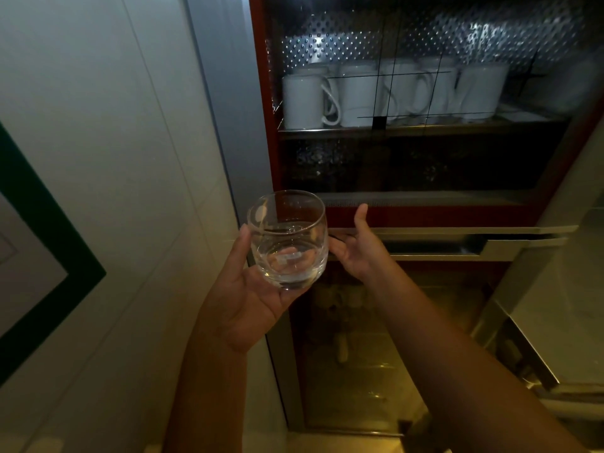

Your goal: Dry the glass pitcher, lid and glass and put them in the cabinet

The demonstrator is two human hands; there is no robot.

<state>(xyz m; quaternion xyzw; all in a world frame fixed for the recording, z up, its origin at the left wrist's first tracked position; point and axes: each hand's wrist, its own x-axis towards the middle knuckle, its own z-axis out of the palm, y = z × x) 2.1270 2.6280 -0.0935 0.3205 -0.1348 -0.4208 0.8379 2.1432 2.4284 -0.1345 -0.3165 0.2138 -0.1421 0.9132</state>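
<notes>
row of white mugs (307,101) stood side by side on a shelf (425,129), handles turned right. more mugs sat behind them, count unclear. a perforated metal sheet (330,44) backed them and caught glare. thin black lines (395,73) crossed in front of the mugs, with a small black square (379,121) low down. the level beneath was too dark to read. left: pale wall panels (114,142) carried a dark green band (55,228) bent at a corner, with a grey upright strip (225,103) just beside the panels. lower right: a steel-edged surface (562,322), yellow-lit.
</notes>
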